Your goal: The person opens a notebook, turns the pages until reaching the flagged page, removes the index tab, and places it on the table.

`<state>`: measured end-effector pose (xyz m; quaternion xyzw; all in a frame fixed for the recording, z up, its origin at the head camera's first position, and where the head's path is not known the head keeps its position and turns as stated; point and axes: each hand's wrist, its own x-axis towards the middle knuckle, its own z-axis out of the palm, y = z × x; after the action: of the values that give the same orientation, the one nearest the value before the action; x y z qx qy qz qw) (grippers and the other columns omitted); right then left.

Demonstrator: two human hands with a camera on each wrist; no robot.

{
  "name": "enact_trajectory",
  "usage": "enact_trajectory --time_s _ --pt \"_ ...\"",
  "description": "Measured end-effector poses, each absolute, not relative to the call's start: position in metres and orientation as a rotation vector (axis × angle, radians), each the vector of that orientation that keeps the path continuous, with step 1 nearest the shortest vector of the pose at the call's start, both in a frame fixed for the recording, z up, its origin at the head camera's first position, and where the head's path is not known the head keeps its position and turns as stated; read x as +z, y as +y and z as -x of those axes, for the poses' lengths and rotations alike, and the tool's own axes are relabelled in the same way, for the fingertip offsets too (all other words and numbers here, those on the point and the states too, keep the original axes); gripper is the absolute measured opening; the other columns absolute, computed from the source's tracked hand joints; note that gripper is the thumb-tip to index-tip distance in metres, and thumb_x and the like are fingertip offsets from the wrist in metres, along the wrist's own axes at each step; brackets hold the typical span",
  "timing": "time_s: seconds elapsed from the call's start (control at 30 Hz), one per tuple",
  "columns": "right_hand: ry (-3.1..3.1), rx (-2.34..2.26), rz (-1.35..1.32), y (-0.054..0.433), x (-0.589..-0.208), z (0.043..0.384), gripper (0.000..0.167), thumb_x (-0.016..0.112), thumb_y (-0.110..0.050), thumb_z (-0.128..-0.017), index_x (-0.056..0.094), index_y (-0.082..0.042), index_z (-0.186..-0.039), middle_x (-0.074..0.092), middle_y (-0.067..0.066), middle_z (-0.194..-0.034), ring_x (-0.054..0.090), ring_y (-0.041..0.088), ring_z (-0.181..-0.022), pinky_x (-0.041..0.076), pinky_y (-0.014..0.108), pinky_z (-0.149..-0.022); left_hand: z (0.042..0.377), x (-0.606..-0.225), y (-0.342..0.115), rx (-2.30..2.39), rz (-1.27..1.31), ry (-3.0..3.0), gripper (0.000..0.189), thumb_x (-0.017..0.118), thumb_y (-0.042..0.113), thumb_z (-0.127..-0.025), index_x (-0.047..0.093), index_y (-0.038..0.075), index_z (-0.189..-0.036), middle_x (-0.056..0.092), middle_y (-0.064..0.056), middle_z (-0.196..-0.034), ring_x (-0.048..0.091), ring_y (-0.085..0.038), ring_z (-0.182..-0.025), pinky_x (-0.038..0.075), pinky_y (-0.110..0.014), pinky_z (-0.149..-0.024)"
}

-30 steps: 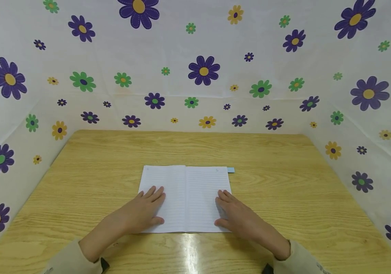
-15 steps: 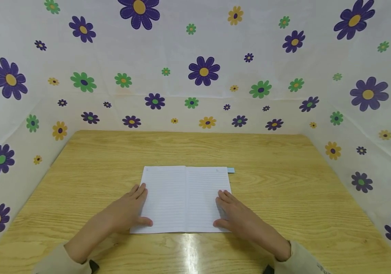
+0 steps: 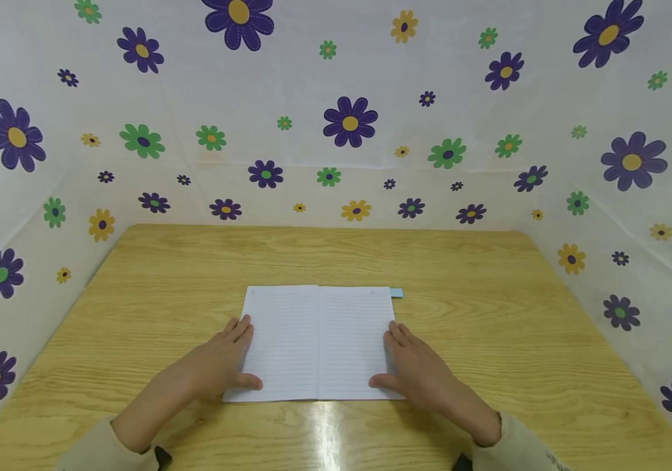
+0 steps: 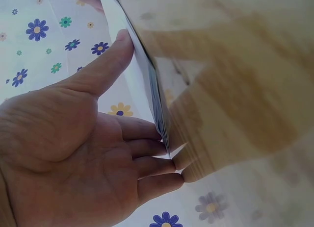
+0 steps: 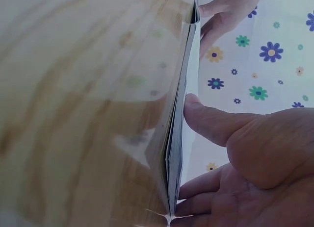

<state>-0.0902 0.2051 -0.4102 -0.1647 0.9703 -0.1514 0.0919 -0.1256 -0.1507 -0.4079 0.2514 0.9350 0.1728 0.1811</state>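
Observation:
An open lined notebook (image 3: 289, 347) lies flat on the table, its two blank-looking ruled pages facing up. A light blue tab (image 3: 397, 293) sticks out at its upper right corner. At the left edge is my left hand (image 3: 218, 363), thumb resting on the page and the other fingers extended along the edge. My right hand (image 3: 421, 369) mirrors it at the right edge, thumb on the page. In the left wrist view, the straight fingers (image 4: 154, 166) meet the tabletop beside the page edges. The right wrist view shows the pages' edges (image 5: 176, 134) between thumb and fingers.
The wooden table (image 3: 324, 255) has a glossy top that reflects light near its front. White cloth (image 3: 289, 78) printed with purple, green and yellow flowers encloses the back and both sides.
My left hand has slid left from the page to the notebook's left edge. Later, my right hand has shifted right to the right edge. The notebook has stayed in place.

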Motion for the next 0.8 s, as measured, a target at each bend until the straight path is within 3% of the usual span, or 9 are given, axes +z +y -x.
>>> enact_trajectory --time_s 0.2,0.37,0.47,0.63,0.7,0.8 --pt "2.897 -0.41 0.507 0.2064 -0.4126 0.0899 0.086 0.078 -0.041 -0.091 0.046 0.017 -0.145 0.036 0.034 -0.157 0.032 0.048 -0.148 0.032 0.062 -0.116 0.1266 -0.4098 -0.1514 0.481 -0.717 2.643 0.105 0.079 0.049 -0.088 0.03 -0.02 -0.151 0.017 -0.038 -0.162 0.013 -0.056 -0.15 0.021 -0.065 -0.119" --pt "2.934 -0.383 0.583 0.2057 -0.4125 0.0919 0.063 0.077 -0.028 -0.094 0.057 0.013 -0.138 0.047 0.03 -0.151 0.041 0.047 -0.143 0.037 0.061 -0.114 0.1272 -0.4101 -0.1515 0.483 -0.726 2.65 0.105 0.079 0.048 -0.087 0.031 -0.021 -0.15 0.017 -0.038 -0.162 0.013 -0.056 -0.15 0.022 -0.065 -0.119" --pt "2.989 -0.421 0.575 0.2046 -0.4121 0.0933 0.043 0.078 -0.015 -0.093 0.069 0.009 -0.126 0.059 0.026 -0.142 0.051 0.043 -0.137 0.043 0.056 -0.11 0.1271 -0.41 -0.1516 0.485 -0.728 2.653 0.106 0.079 0.048 -0.087 0.031 -0.021 -0.15 0.017 -0.039 -0.162 0.013 -0.056 -0.15 0.022 -0.065 -0.119" --pt "3.082 -0.59 0.499 0.2026 -0.4099 0.0941 0.011 0.084 -0.002 -0.083 0.08 -0.002 -0.094 0.072 0.019 -0.122 0.066 0.037 -0.121 0.056 0.052 -0.095 0.1257 -0.4082 -0.1512 0.488 -0.729 2.658 0.104 0.079 0.047 -0.087 0.031 -0.021 -0.15 0.018 -0.039 -0.161 0.015 -0.057 -0.149 0.022 -0.065 -0.119" --pt "3.094 -0.617 0.492 0.2024 -0.4089 0.0943 0.009 0.086 -0.005 -0.081 0.08 -0.006 -0.088 0.075 0.017 -0.117 0.067 0.036 -0.119 0.057 0.052 -0.093 0.1252 -0.4071 -0.1507 0.488 -0.731 2.659 0.104 0.08 0.046 -0.087 0.032 -0.022 -0.149 0.019 -0.039 -0.161 0.015 -0.057 -0.149 0.022 -0.065 -0.119" --pt "3.097 -0.568 0.509 0.2021 -0.4085 0.0948 0.021 0.09 -0.017 -0.079 0.079 -0.005 -0.092 0.077 0.014 -0.111 0.067 0.037 -0.118 0.057 0.052 -0.093 0.125 -0.4066 -0.1507 0.494 -0.733 2.657 0.104 0.079 0.046 -0.088 0.031 -0.022 -0.149 0.019 -0.039 -0.161 0.015 -0.057 -0.149 0.022 -0.065 -0.119"
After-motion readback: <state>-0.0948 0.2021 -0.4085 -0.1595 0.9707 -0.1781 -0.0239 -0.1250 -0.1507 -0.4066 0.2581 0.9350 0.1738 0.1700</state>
